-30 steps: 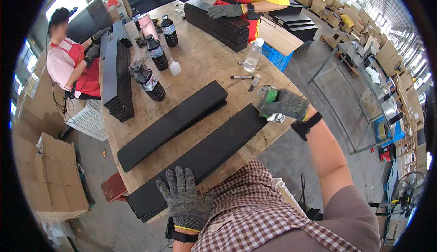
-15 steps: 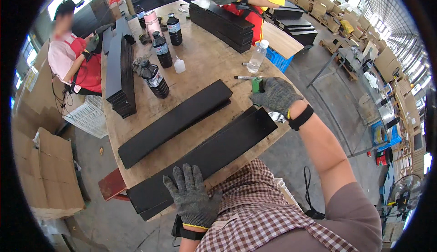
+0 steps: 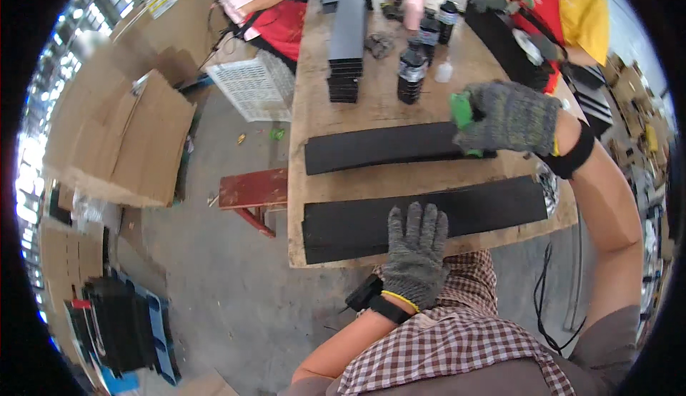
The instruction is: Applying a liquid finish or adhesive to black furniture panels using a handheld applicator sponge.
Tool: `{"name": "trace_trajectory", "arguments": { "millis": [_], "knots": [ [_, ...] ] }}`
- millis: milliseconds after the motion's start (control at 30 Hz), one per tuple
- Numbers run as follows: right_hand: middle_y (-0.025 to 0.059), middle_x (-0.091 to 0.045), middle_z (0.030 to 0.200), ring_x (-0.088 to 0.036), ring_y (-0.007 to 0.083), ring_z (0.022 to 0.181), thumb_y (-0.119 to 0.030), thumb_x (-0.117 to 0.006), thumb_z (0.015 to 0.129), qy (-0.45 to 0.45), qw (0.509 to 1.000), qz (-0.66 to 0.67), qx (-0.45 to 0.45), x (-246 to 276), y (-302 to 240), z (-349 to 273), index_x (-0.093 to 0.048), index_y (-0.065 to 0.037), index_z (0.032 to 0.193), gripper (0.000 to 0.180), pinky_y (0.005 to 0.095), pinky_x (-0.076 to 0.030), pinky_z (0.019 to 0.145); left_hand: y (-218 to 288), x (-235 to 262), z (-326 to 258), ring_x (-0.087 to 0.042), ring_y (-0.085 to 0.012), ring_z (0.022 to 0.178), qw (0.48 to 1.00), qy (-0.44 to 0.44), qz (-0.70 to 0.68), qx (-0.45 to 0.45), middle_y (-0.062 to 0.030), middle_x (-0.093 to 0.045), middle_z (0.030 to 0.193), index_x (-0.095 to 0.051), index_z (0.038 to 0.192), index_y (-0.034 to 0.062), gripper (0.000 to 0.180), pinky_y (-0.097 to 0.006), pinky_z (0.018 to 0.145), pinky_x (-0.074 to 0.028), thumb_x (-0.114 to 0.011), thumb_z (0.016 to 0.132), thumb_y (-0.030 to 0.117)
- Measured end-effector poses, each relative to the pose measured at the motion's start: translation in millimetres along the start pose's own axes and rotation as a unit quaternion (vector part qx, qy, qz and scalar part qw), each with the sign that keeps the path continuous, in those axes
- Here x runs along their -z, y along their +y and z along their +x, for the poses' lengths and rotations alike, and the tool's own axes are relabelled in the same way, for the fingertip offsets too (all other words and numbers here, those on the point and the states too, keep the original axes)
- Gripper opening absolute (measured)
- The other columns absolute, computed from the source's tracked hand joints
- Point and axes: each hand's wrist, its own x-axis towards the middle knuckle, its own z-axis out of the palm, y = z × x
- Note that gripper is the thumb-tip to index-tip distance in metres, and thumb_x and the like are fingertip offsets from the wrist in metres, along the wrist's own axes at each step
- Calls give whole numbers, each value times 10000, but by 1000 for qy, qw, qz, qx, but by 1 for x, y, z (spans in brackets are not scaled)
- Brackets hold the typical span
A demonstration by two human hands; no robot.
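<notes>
A long black board (image 3: 343, 230) lies along the near edge of the table, with another edge showing beneath it in places. My gloved left hand (image 3: 416, 253) rests on its front edge, fingers stretched out, holding nothing. Behind it lies a second long black board (image 3: 379, 147), roughly parallel. Over that board's right end hovers my gloved right hand (image 3: 509, 119), closed on a small green thing (image 3: 462, 110) whose kind I cannot make out. Crumpled silvery material (image 3: 549, 187) sticks out at the right end of the near board.
Dark bottles (image 3: 411, 74), a pink bottle (image 3: 414, 3) and a small white squeeze bottle (image 3: 444, 73) stand farther back on the table (image 3: 400, 181). A stack of dark boards (image 3: 346, 46) is at left. Two co-workers handle boards. A red stool (image 3: 254, 189) and cartons stand left.
The view has swung left. My right hand has moved from beside the boards to above the far board's right end, still holding the green thing. My left hand stays on the near board.
</notes>
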Motion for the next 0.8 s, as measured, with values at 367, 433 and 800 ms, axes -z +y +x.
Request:
{"name": "trace_trajectory", "arguments": {
  "millis": [367, 433, 800],
  "knots": [
    [199, -754, 1006, -711, 394, 930, -448, -780, 785, -79, 970, 187, 136, -159, -117, 143, -744, -63, 1007, 446, 472, -557, 845, 4, -9, -5, -203, -420, 1574, 999, 26, -12, 18, -209, -276, 1689, -352, 1599, 16, 691, -667, 1274, -62, -431, 1005, 360],
    [218, -745, 1032, -705, 411, 968, -467, -769, 788, -60, 969, 211, 113, -173, -117, 151, -749, -62, 1014, 465, 475, -553, 866, 5, -13, -3, -200, -414, 1576, 999, 29, 25, 17, -208, -278, 1690, -350, 1601, 19, 671, -657, 1280, -61, -405, 1018, 346],
    [229, -741, 1027, -704, 421, 980, -452, -732, 779, -50, 996, 36, 61, -142, -88, 98, -745, -66, 999, 444, 491, -553, 865, 1, -19, -4, -253, -407, 1552, 993, 109, -36, 24, -197, -361, 1631, -427, 1555, 36, 602, -659, 1280, -113, -412, 997, 261]
  ]
}}
